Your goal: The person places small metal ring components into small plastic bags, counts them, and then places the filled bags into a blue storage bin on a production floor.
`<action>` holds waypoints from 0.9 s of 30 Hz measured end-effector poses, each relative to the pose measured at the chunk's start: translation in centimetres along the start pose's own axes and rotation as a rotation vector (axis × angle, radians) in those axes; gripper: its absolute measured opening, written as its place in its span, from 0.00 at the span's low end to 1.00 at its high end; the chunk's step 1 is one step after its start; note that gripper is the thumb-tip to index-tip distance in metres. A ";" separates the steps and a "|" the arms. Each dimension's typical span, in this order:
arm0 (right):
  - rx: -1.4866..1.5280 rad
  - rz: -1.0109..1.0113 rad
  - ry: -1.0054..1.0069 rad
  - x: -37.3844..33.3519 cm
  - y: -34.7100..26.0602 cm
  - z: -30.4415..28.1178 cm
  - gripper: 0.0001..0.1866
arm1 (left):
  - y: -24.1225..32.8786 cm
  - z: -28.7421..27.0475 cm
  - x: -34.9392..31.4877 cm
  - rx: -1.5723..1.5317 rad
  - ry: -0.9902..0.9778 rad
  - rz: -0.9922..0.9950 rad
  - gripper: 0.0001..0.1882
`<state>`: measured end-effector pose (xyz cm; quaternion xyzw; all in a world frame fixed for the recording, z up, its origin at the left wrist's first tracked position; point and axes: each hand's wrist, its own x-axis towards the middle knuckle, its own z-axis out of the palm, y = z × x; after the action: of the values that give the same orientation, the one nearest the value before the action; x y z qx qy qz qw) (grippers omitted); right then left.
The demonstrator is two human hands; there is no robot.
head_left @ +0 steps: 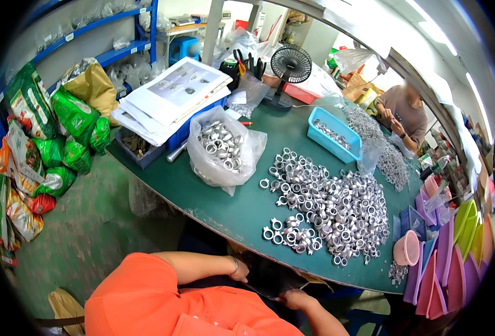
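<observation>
Below the table's near edge, my left hand [239, 271] and my right hand [295, 298] are low in front of my body. Both look closed on the edge of a dark sheet-like thing [263, 287] stretched between them; its kind is unclear, and my fingers are partly hidden. On the green table just beyond lies a big heap of silvery metal ring-shaped parts [342, 210], with a smaller cluster [292, 234] of them nearer to me. A clear plastic bag [220, 175] filled with similar ring parts stands to the left of the heap.
A light-blue basket [331, 134], a black fan [290, 64] and stacked papers [174, 92] occupy the table's far side. Across the table, a person [407, 109] handles small parts. Colourful plastic bins [443, 257] and a pink cup [407, 248] crowd the right. Stuffed bags [74, 115] lie at left.
</observation>
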<state>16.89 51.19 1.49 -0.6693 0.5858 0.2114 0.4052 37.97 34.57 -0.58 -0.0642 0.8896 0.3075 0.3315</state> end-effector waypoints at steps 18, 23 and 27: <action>0.320 -0.436 0.383 -2.9 -10.4 -11.7 0.12 | 1.0 1.3 2.8 -0.181 0.172 0.243 0.14; 0.068 -0.236 1.410 -4.0 -8.2 -14.6 0.12 | 6.1 -4.3 -4.8 -0.295 0.522 0.487 0.10; -0.013 0.032 1.427 -2.1 -7.2 -13.1 0.25 | 7.4 -7.9 -7.6 -0.107 1.298 0.505 0.12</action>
<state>20.77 42.04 12.78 -0.6381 0.7165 -0.2690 -0.0840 37.17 35.15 12.60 -0.0424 0.8791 0.3180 -0.3525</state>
